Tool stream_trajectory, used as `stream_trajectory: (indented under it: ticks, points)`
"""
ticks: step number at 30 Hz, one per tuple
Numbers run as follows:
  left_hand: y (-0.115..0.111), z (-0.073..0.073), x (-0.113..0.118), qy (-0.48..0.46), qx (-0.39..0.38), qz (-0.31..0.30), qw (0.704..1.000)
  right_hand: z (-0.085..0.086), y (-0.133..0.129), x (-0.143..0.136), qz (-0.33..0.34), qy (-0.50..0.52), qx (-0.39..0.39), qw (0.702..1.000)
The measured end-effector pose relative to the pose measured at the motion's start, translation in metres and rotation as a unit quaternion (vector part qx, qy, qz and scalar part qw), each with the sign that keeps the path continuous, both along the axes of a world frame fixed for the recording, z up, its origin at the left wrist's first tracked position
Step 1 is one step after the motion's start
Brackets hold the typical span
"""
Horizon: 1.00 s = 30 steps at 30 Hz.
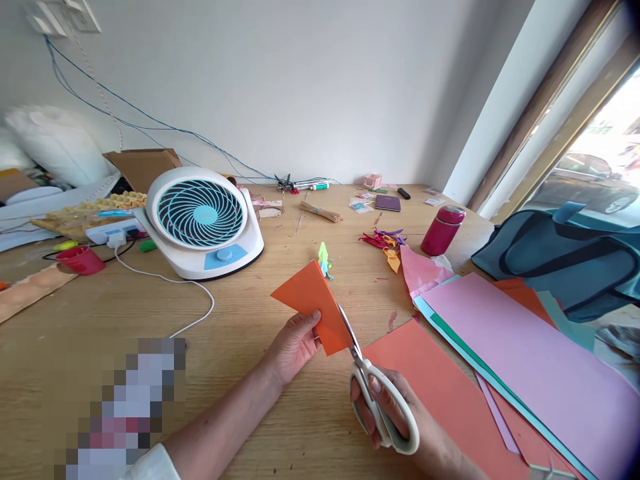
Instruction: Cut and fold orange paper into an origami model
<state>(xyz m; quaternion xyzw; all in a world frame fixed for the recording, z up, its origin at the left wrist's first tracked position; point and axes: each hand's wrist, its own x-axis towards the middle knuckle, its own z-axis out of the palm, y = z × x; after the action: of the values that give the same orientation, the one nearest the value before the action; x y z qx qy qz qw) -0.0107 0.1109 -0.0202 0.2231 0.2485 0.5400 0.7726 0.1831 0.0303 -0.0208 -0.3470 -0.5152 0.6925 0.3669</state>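
Observation:
My left hand (296, 343) pinches a folded piece of orange paper (320, 300) above the table, thumb on top and fingers behind it. White-handled scissors (387, 407) are in my right hand (400, 400), with fingers through the handle loops. Their blades lie along the right edge of the orange paper; whether they are cutting into it I cannot tell. Just behind the paper's top corner is a small green and blue paper piece (324, 259). A larger orange-red sheet (430, 393) lies on the table by my right hand.
Stacked coloured sheets (520, 347) cover the right side, with a blue bag (565, 260) behind. A red flask (443, 230) stands near paper scraps (387, 243). At left are a white fan (200, 213), a white cable (195, 283) and a red cup (83, 260). Thin sticks (321, 212) lie further back.

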Motion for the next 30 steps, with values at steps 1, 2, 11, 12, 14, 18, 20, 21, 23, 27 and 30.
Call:
stream_trajectory:
  ticks: [1, 2, 11, 12, 14, 18, 20, 21, 23, 27, 30]
  points:
    - [-0.0005, 0.0, 0.0004, 0.002, 0.002, -0.001, 1.0, 0.0004, 0.0, 0.0001, 0.001, 0.004, 0.002, 1.0]
    - [-0.001, -0.0001, 0.0008, 0.004, 0.003, -0.001, 1.0, 0.0006, 0.0, 0.0001, 0.003, 0.007, 0.004, 1.0]
    - [-0.003, -0.003, 0.0024, 0.007, -0.007, 0.006, 1.0, 0.0007, 0.0016, 0.001, 0.0, -0.005, 0.019, 1.0]
    - [-0.0027, -0.0031, 0.0023, 0.008, -0.008, 0.005, 1.0, 0.0002, 0.0018, 0.0011, 0.0, -0.005, 0.02, 1.0]
    - [-0.0021, -0.0031, 0.0022, 0.009, -0.007, 0.006, 1.0, -0.0013, 0.002, 0.001, -0.002, -0.003, 0.019, 1.0]
    - [-0.0019, -0.0017, 0.0025, 0.015, 0.003, 0.002, 1.0, -0.0034, 0.0018, 0.0006, -0.007, -0.003, 0.007, 1.0]
    - [-0.0025, -0.0008, 0.003, 0.02, 0.008, -0.005, 1.0, -0.0034, 0.0018, 0.0007, -0.009, 0.003, 0.007, 1.0]
    - [-0.0029, -0.0005, 0.0033, 0.022, 0.011, -0.009, 1.0, -0.0031, 0.0018, 0.0008, -0.009, 0.007, 0.007, 1.0]
    - [-0.0036, -0.0002, 0.0038, 0.023, 0.016, -0.014, 1.0, -0.0026, 0.0018, 0.0011, -0.008, 0.013, 0.009, 1.0]
    - [-0.0036, -0.0012, 0.0041, 0.022, 0.014, -0.012, 1.0, -0.0025, 0.0013, 0.0014, -0.016, 0.01, 0.007, 1.0]
    - [-0.0028, -0.0023, 0.0037, 0.027, 0.007, -0.008, 1.0, -0.0024, 0.0009, 0.0008, -0.018, 0.002, 0.008, 1.0]
